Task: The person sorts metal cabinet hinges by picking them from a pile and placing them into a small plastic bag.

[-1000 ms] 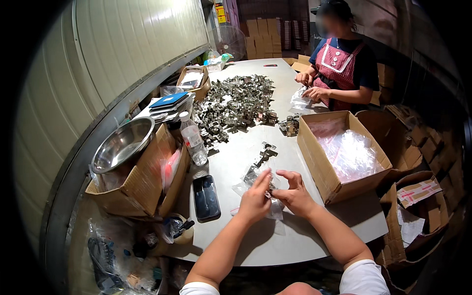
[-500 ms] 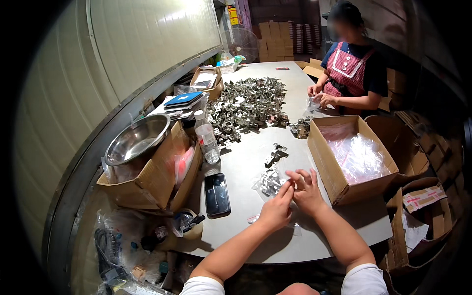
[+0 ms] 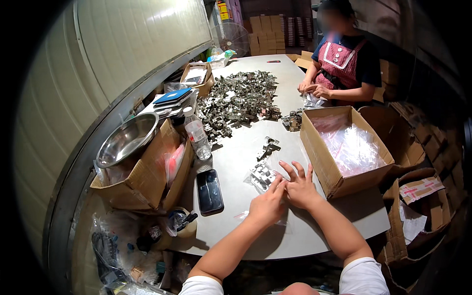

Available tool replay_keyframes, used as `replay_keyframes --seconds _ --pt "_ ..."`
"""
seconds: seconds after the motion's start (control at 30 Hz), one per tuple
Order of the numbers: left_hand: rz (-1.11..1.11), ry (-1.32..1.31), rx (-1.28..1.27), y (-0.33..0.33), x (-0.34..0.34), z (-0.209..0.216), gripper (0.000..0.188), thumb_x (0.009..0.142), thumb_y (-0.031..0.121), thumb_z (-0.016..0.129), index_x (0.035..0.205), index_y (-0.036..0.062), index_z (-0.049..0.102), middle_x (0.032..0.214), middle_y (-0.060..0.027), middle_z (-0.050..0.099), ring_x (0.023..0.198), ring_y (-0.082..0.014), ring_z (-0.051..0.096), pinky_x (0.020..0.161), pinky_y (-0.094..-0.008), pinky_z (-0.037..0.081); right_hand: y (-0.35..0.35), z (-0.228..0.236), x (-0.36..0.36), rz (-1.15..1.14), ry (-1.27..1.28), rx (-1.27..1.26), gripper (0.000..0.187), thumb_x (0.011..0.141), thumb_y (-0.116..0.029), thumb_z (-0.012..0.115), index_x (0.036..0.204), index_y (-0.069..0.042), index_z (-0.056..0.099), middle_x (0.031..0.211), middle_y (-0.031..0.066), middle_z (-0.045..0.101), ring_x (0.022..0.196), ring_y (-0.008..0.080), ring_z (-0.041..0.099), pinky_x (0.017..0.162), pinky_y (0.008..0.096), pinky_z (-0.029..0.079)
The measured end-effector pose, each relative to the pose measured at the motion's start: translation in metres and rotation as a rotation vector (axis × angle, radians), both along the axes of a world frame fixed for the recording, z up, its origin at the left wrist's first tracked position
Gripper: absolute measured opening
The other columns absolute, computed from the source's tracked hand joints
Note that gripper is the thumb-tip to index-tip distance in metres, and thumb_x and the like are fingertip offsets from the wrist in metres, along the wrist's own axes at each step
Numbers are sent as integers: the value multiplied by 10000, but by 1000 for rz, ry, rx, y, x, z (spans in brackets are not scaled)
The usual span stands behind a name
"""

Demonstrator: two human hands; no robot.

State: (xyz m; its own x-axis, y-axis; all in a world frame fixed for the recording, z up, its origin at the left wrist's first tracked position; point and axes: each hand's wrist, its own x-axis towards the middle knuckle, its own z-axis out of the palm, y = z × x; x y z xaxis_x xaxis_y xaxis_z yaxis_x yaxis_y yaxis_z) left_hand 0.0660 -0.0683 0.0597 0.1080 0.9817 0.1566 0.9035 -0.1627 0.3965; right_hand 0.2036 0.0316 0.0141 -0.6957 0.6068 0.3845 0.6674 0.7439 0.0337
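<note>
A clear plastic bag of shiny metal parts lies on the table in front of me. My left hand is closed, its thumb and forefinger pinching at the bag's near right edge. Against those fingertips, my right hand pinches the same edge with thumb and forefinger, its other fingers raised and spread. The exact grip is partly hidden behind my fingers. Under my wrists, another clear bag lies flat. Just beyond the filled bag are a few loose metal parts.
A large heap of metal parts covers the table's far middle. To the right, an open carton holds clear bags. On the left are a phone, a water bottle and a steel bowl on a carton. Across the table, a person handles a bag.
My view has shifted, so the table sits slightly further left and higher. The raised fingers of my right hand have spread further apart. Both hands stay at the bag's edge.
</note>
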Motion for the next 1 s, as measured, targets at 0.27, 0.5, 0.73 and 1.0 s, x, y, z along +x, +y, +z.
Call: replay_keyframes --seconds 0.27,0.5,0.73,1.0 --pt "121 162 308 0 -27 9 40 797 125 646 782 89 654 967 -74 605 694 -296 644 618 -428 509 -9 30 6 421 154 -9 393 785 -409 690 1022 -96 674 1384 42 446 1305 281 373 1010 640 283" --pt "-126 -235 557 -3 -39 46 149 718 -42 732 845 17 681 809 -95 654 664 -198 642 585 -286 496 -21 52 2 451 647 45 115 779 -138 723 879 -101 680 949 21 673 868 160 638 823 344 450" --pt "-175 -753 717 0 -45 19 300 746 -100 729 1017 -10 639 816 -103 687 671 -113 628 589 -225 487 -33 90 28 422 738 -70 111 762 -182 761 761 -108 678 876 -1 662 798 153 616 766 321 390" --pt "-205 -903 711 -5 -28 17 249 772 -106 703 986 -7 621 824 -125 696 650 -69 591 597 -190 462 -43 103 33 418 692 -54 180 745 -193 767 796 -119 610 865 -20 639 781 149 603 768 345 353"
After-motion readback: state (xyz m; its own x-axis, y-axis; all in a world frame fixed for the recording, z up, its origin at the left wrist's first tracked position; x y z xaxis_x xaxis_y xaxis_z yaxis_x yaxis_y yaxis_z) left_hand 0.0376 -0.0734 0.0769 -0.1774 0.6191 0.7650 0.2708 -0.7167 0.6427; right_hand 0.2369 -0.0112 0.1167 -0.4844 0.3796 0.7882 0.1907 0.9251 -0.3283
